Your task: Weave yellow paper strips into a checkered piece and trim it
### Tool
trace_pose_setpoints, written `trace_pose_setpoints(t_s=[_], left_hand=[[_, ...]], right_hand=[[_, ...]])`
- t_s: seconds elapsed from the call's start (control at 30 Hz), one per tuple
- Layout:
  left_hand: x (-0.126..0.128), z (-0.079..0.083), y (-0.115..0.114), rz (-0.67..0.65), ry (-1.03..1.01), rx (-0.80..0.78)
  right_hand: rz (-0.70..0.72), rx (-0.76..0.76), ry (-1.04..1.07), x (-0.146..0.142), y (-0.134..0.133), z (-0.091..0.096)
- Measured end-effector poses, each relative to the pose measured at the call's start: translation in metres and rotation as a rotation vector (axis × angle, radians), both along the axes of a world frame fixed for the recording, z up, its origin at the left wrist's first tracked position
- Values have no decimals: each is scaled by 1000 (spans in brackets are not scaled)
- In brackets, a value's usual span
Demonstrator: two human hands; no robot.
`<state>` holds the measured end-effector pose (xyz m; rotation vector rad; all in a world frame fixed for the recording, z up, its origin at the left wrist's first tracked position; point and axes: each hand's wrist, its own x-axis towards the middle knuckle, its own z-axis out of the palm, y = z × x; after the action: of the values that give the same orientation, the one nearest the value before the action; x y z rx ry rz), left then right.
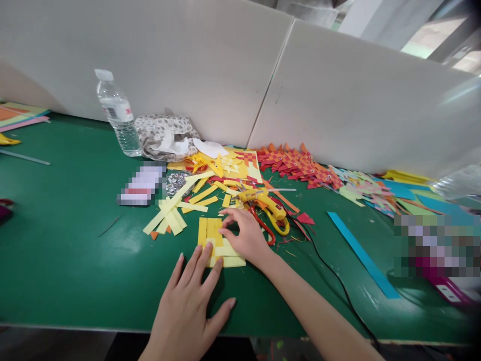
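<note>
A small mat of woven yellow paper strips [214,235] lies on the green table [67,240]. My left hand [191,306] lies flat and open just below it, fingertips touching its lower edge. My right hand [244,235] rests on the mat's right side, fingers bent and pressing on the strips near its top. Loose yellow and orange strips [180,205] are scattered just beyond the mat.
A yellow glue gun [263,200] with a black cord and red-handled scissors [263,225] lie right of my right hand. Woven red-orange pieces [296,165] and pastel pieces [364,193] sit at the back right. A water bottle [118,115], a cloth bag [165,135] and a blue strip [361,255] are nearby.
</note>
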<state>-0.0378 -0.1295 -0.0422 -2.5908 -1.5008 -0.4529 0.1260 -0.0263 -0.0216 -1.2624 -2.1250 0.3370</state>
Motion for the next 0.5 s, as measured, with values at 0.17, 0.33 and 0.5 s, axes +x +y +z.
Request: trace_pose_setpoints(t_s=[0.17,0.33,0.5], left_hand=[[0,1,0,-4,3,14],[0,1,0,-9,-7,20],[0,0,1,-8,-15,24]], right_hand=[[-30,105,-57,2,-2,4],[145,191,-170,2,-6,7],[156,191,-277,1,-10,6]])
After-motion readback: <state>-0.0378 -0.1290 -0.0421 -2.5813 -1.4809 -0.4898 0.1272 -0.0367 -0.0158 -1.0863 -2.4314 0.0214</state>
